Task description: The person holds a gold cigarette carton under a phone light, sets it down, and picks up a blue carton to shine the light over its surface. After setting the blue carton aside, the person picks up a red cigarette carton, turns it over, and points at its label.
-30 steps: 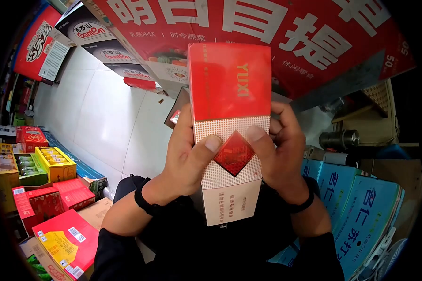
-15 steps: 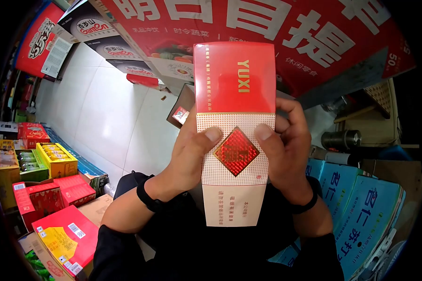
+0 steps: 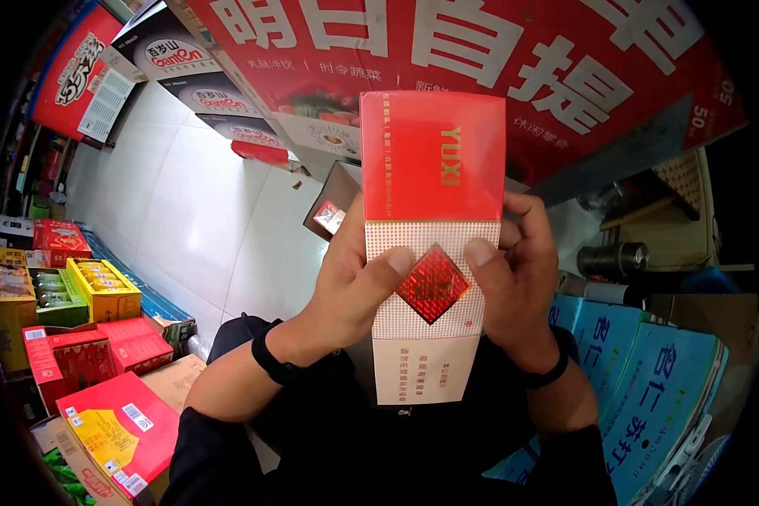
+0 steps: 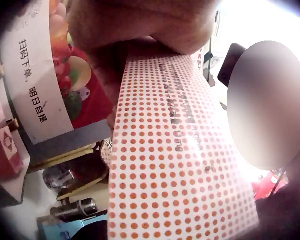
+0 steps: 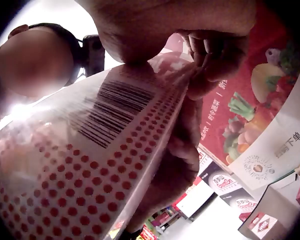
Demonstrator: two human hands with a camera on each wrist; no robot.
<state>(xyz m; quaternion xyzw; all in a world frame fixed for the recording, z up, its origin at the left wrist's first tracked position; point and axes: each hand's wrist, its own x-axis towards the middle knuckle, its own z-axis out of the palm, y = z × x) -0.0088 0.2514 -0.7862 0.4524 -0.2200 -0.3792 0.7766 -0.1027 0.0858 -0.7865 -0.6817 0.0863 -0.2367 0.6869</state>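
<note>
A long carton (image 3: 434, 160), red above and dotted white below with a red diamond, is held upright over the lap. My left hand (image 3: 346, 282) grips its left edge, thumb flat on the front beside the diamond. On the opposite edge my right hand (image 3: 519, 278) holds it the same way, fingers curled behind. The left wrist view shows the carton's dotted side (image 4: 165, 165) with small print, below the left hand (image 4: 145, 25). In the right wrist view, a barcode marks the carton's glossy side (image 5: 65, 195), and the right hand (image 5: 165, 30) rests against it.
A large red printed board (image 3: 312, 84) stands ahead, with an open box (image 3: 325, 202) holding a small pack at its foot. Blue boxes (image 3: 641, 405) are stacked at right. Red and yellow boxes (image 3: 105, 291) line the left side, beside a tiled floor (image 3: 160, 185).
Both hands have shifted the carton slightly to the right and, since half a second ago, a little down in view. The grip is the same.
</note>
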